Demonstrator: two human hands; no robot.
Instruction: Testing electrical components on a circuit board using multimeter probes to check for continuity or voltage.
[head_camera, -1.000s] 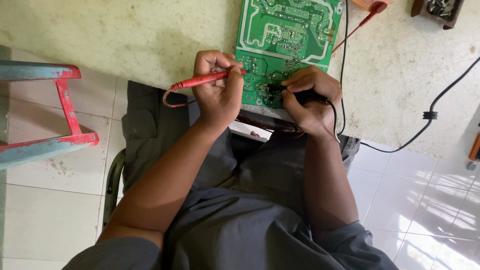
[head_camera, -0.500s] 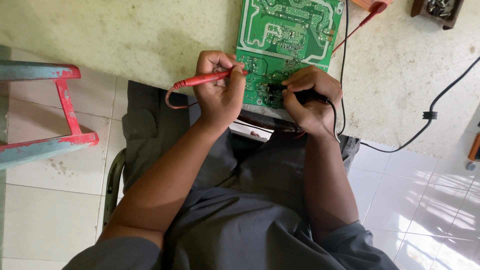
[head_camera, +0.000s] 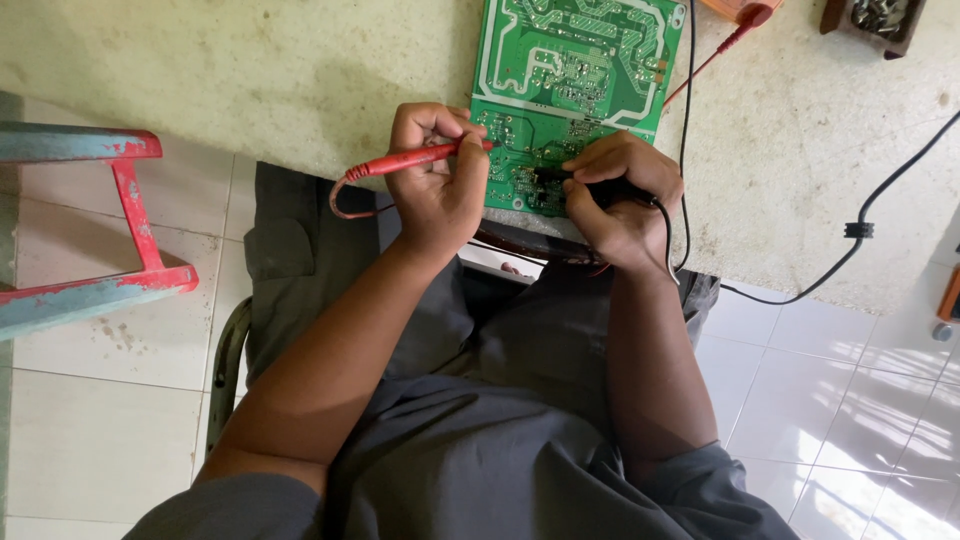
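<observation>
A green circuit board (head_camera: 575, 70) lies solder side up on a pale concrete slab (head_camera: 300, 70), its near edge over my lap. My left hand (head_camera: 438, 185) grips a red test probe (head_camera: 400, 160), whose tip touches the board's lower left part. My right hand (head_camera: 618, 195) is closed around a black test probe (head_camera: 555, 178) that is pressed onto the board's near edge. A red lead (head_camera: 345, 205) loops out behind my left hand. A thin black lead (head_camera: 688, 130) runs up from my right hand past the board's right edge.
A red and blue painted stool frame (head_camera: 110, 240) stands at the left on the white tiled floor (head_camera: 860, 400). A thicker black cable (head_camera: 870, 225) crosses the slab at the right. A small dark tray of parts (head_camera: 878, 18) sits at the top right. A red plug (head_camera: 752, 14) lies near it.
Both hands hold their probes on the board as before; the view has only shifted slightly.
</observation>
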